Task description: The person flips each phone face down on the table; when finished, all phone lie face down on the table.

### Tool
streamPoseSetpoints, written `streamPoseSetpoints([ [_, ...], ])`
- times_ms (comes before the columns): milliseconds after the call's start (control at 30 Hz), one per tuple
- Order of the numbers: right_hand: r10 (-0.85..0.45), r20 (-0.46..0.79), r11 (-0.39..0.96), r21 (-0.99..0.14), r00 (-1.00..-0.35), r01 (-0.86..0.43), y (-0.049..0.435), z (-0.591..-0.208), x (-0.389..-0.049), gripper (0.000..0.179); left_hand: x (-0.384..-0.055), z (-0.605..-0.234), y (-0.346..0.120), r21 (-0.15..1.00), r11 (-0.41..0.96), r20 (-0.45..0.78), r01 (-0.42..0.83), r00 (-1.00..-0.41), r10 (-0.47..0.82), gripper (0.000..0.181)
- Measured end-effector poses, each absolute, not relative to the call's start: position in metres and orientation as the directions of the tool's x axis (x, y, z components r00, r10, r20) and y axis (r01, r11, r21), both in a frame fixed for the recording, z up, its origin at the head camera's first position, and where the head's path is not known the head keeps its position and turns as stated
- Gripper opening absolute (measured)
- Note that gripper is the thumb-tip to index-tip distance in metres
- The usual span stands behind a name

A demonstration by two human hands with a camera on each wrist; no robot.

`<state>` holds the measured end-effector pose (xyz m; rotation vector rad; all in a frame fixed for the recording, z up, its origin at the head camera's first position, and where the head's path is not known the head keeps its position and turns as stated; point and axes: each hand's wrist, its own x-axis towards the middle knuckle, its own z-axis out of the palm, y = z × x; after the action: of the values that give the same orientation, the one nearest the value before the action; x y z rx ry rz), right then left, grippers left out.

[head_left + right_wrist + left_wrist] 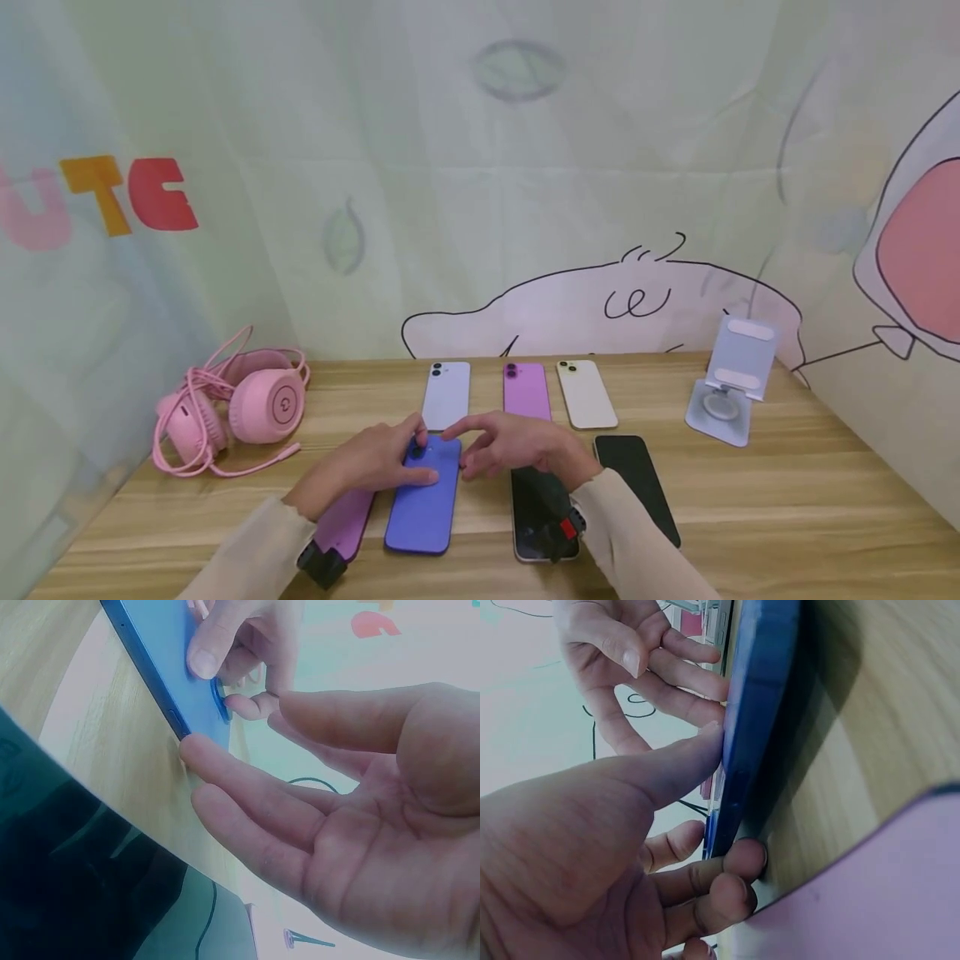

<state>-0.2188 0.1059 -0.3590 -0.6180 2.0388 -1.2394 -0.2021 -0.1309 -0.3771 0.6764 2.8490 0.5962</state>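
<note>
A blue smartphone point(422, 521) lies back side up at the front of the wooden table, its camera end pointing away. My left hand point(375, 457) grips it near that end, thumb laid across the back and fingers curled at the left edge, as the left wrist view shows on the phone's side point(759, 697). From the right comes my right hand point(517, 442), fingers extended, with one fingertip point(196, 750) at the phone's side edge. Under my left wrist lies a purple phone point(348, 521), partly covered. A dark-screened phone point(528, 529) is below my right wrist.
Behind the hands lie a pale blue phone point(446, 396), a pink phone point(527, 385) and a cream phone point(588, 398). Another dark-screened phone point(641, 483) is at right. Pink headphones point(266, 408) with a looped cable stand left; a folding phone stand point(738, 358) is back right.
</note>
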Motion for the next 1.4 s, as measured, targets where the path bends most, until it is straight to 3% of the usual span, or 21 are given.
streamPoseSetpoints([
  [633,-0.667,-0.29,0.45,-0.891,-0.686,-0.062,0.1065,-0.3623,-0.2191,0.046,-0.1994,-0.3743,-0.1308,0.447,0.835,-0.16,0.32,-0.89,0.427,0.036],
  [1200,-0.697,-0.289,0.421,-0.906,-0.656,-0.048,0.1097,-0.3619,-0.2229,0.044,-0.2009,-0.3758,-0.1262,0.391,0.862,-0.17,0.321,-0.896,0.411,0.039],
  [1400,-0.702,-0.268,0.417,-0.906,-0.66,-0.076,0.112,-0.3617,-0.2221,0.042,-0.2027,-0.3774,-0.1285,0.425,0.842,-0.142,0.333,-0.894,0.425,0.036],
])
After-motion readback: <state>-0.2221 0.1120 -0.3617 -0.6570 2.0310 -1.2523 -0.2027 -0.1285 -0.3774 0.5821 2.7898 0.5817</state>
